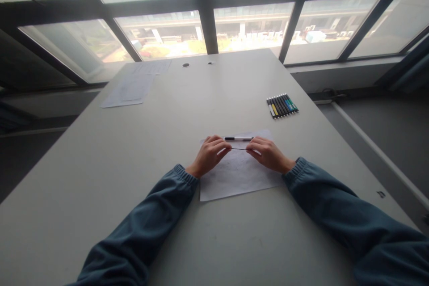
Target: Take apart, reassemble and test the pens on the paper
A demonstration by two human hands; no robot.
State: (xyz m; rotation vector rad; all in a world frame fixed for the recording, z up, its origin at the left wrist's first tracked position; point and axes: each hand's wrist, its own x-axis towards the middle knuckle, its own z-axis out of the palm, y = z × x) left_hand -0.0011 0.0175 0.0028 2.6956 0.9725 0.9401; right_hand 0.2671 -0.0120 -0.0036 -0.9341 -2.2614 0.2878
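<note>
My left hand (211, 154) and my right hand (268, 154) are pinched on the two ends of a thin dark rod (239, 149), which looks like a pen refill. It is stretched level between the fingertips, above a white sheet of paper (239, 181) with faint marks on it. Just beyond the rod lies a black and white pen (238, 138), crosswise near the top of the sheet. The pen's right end comes close to my right fingers; whether they touch it I cannot tell. Both sleeves are dark blue.
Several pens or markers (282, 106) lie in a row at the right of the white table (134, 178). More paper sheets (129, 89) are at the far left. Two round holes (186, 65) show near the back edge, and a small dark item (381, 194) sits at the right edge.
</note>
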